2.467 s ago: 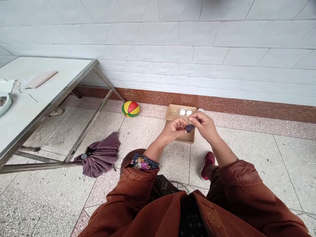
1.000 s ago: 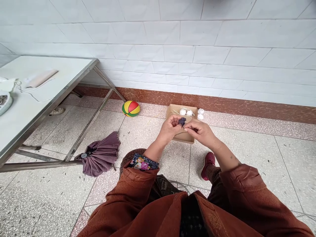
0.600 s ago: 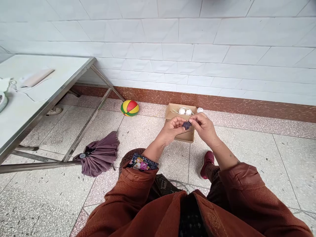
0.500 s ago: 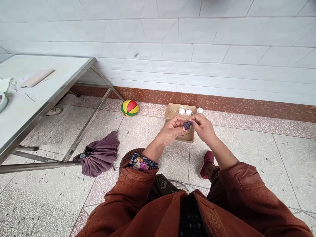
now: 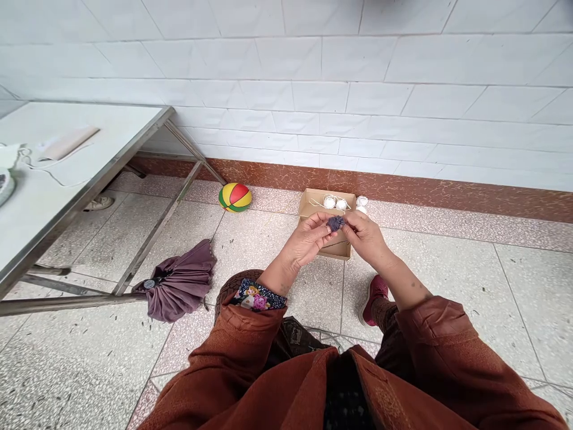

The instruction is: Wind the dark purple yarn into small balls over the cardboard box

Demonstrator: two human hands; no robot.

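A small ball of dark grey-purple yarn (image 5: 335, 223) is between my two hands, above the box. My left hand (image 5: 310, 237) pinches the ball between thumb and fingers. At its right side, my right hand (image 5: 366, 237) has thumb and fingertips closed together, seemingly on the yarn; the strand itself is too fine to make out. Below them an open cardboard box (image 5: 308, 203) stands on the floor, partly hidden by my hands. White yarn balls (image 5: 329, 202) with loose strands lie inside it, and a dark strand crosses its lower part. More white balls (image 5: 362, 202) sit by its right edge.
A metal-framed table (image 5: 134, 128) stands at the left, with a folded cloth (image 5: 71, 143) and cord on top. Beneath and beside it are a purple umbrella (image 5: 183, 283) and a red, yellow and green ball (image 5: 235, 197). A tiled wall (image 5: 403, 101) rises behind the box.
The yarn ball has turned and moved slightly left and up in my left hand. My right hand has shifted a little left, with its fingers over the ball's right side.
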